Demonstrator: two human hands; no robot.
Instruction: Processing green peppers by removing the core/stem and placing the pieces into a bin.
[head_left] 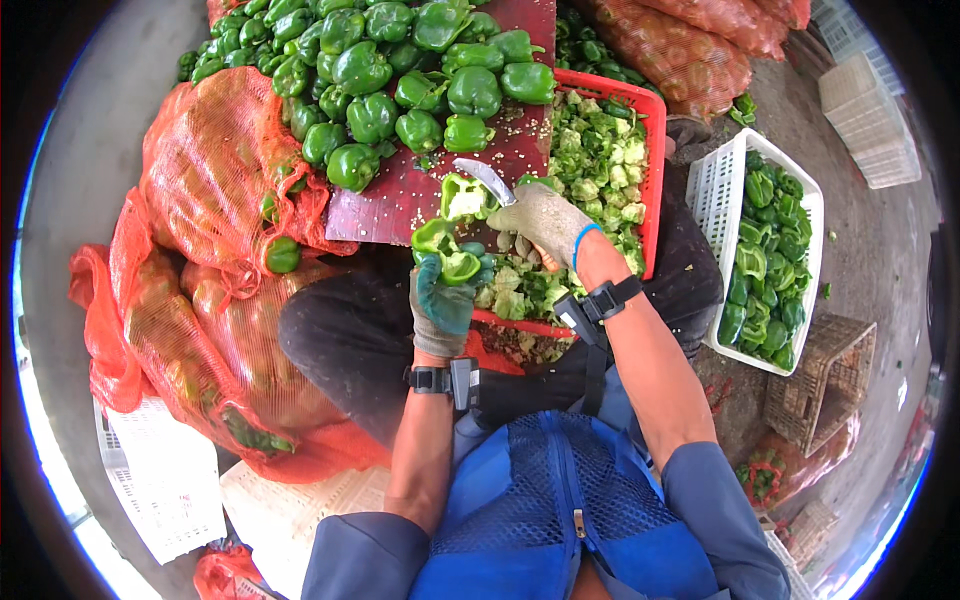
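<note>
My left hand (445, 300), in a grey glove with a green palm, is closed around a cut green bell pepper (440, 245), its pale inside facing up. Just right of it, my right hand (540, 222), in a light knit glove, grips a curved knife (484, 178). The blade sticks out past the fingers to the upper left, and a bit of the handle shows below the hand. Against the right fingers and below the blade is another opened pepper piece (465, 200); whether those fingers also hold it I cannot tell. Both hands are above the near edge of a red board (385, 215).
Whole green peppers (370, 70) are heaped on the board. A red crate (655, 130) of pepper cores lies under my right hand. A white crate (735, 170) of cut peppers stands right. Red mesh sacks (215, 160) crowd the left; stacked crates (865, 120) stand far right.
</note>
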